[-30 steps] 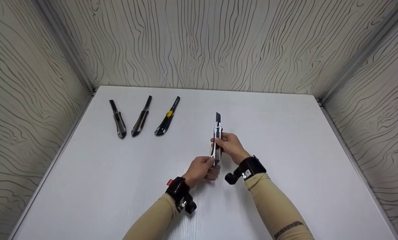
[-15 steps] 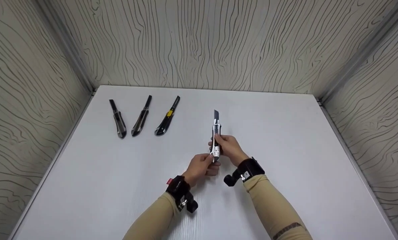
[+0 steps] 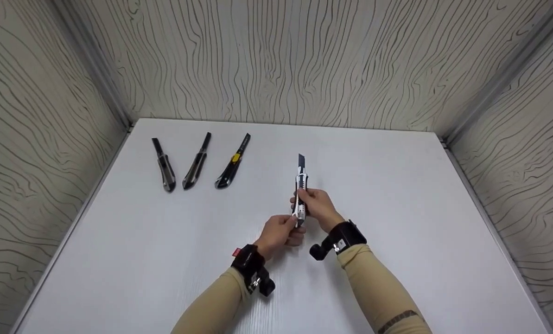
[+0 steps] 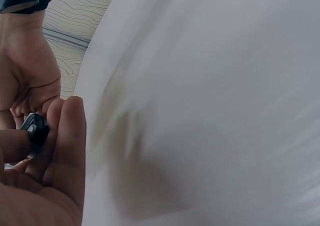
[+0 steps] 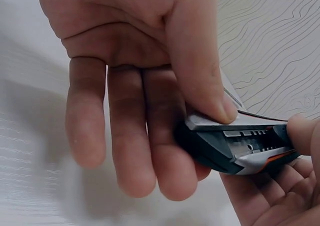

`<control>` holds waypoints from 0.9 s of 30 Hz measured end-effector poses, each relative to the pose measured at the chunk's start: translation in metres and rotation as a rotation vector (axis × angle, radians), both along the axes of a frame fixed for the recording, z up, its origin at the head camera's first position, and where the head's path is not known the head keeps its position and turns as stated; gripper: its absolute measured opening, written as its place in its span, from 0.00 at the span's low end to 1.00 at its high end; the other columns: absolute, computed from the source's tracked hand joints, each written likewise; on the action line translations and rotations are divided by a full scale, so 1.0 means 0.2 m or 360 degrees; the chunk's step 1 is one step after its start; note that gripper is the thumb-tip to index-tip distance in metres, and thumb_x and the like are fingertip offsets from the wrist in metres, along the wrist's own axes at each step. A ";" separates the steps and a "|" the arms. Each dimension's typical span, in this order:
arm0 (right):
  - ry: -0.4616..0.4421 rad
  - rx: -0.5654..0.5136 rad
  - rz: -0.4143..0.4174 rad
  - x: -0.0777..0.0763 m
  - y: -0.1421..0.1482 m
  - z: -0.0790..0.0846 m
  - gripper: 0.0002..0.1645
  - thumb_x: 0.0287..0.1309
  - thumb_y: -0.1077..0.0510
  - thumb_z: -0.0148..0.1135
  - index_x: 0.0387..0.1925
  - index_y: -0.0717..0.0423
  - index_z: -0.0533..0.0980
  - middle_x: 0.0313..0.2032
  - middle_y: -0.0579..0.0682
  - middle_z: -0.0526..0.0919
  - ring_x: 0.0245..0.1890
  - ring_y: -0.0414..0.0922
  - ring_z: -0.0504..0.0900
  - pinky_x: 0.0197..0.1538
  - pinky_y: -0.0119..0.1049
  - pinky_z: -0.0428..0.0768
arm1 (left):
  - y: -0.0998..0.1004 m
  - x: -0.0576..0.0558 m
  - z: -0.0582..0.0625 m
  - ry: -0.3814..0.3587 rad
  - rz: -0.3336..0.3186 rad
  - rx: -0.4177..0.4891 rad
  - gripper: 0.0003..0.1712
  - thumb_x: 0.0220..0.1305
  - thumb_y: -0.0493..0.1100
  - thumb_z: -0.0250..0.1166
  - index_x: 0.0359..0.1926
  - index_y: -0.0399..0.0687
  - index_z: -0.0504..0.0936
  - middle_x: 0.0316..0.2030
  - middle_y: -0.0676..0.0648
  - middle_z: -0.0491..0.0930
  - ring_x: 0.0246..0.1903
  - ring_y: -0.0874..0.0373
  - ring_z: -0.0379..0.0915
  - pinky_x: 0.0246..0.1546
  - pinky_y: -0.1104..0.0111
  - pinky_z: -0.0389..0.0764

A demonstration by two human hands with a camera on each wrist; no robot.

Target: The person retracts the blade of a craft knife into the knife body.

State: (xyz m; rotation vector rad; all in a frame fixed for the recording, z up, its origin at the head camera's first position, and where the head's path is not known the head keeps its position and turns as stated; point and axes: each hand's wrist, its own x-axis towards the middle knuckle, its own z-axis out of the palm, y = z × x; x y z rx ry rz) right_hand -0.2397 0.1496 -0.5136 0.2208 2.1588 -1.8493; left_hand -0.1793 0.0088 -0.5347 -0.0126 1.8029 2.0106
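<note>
A silver-and-black utility knife [image 3: 301, 178] is held above the table in the head view, its dark blade [image 3: 301, 161] out and pointing away from me. My left hand [image 3: 278, 233] pinches its rear end between thumb and fingers. My right hand [image 3: 320, 206] grips the handle further up, with the thumb on the slider side. In the right wrist view the knife's black end [image 5: 210, 148] and an orange line on its body show. The left hand's other fingers [image 5: 127, 156] hang free there. Only the knife's butt [image 4: 37, 131] appears in the left wrist view.
Three more utility knives lie at the back left of the white table [image 3: 397, 185]: a grey one [image 3: 166, 171], a brownish one [image 3: 194, 170] and a black one with a yellow slider [image 3: 230, 169]. Wood-patterned walls [image 3: 276, 60] enclose the back and sides.
The knife and both hands have shifted slightly to the left and away from me, and the knife's tilt has changed a little. Both hands keep their hold. The three lying knives have stayed put.
</note>
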 end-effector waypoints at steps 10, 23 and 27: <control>0.0006 -0.0093 0.0065 0.00 0.01 0.01 0.21 0.70 0.54 0.54 0.50 0.71 0.74 0.34 0.49 0.85 0.31 0.38 0.81 0.35 0.29 0.80 | 0.01 0.00 -0.01 0.0025 0.0017 -0.0045 0.20 0.75 0.41 0.48 0.49 0.25 0.77 0.39 0.33 0.85 0.33 0.52 0.85 0.40 0.57 0.86; -0.0006 -0.0108 0.0082 0.01 0.00 0.01 0.22 0.69 0.58 0.54 0.55 0.72 0.72 0.36 0.49 0.86 0.35 0.39 0.82 0.40 0.30 0.81 | 0.00 0.01 0.02 0.0022 0.0044 -0.0075 0.20 0.74 0.42 0.49 0.46 0.26 0.78 0.37 0.35 0.85 0.31 0.52 0.85 0.39 0.57 0.86; -0.0009 -0.0105 0.0078 0.00 0.00 0.01 0.21 0.69 0.58 0.55 0.55 0.71 0.72 0.38 0.51 0.86 0.36 0.39 0.82 0.40 0.30 0.81 | 0.00 0.00 0.01 0.0026 0.0047 -0.0080 0.20 0.75 0.42 0.48 0.46 0.26 0.79 0.37 0.34 0.85 0.30 0.53 0.85 0.39 0.56 0.86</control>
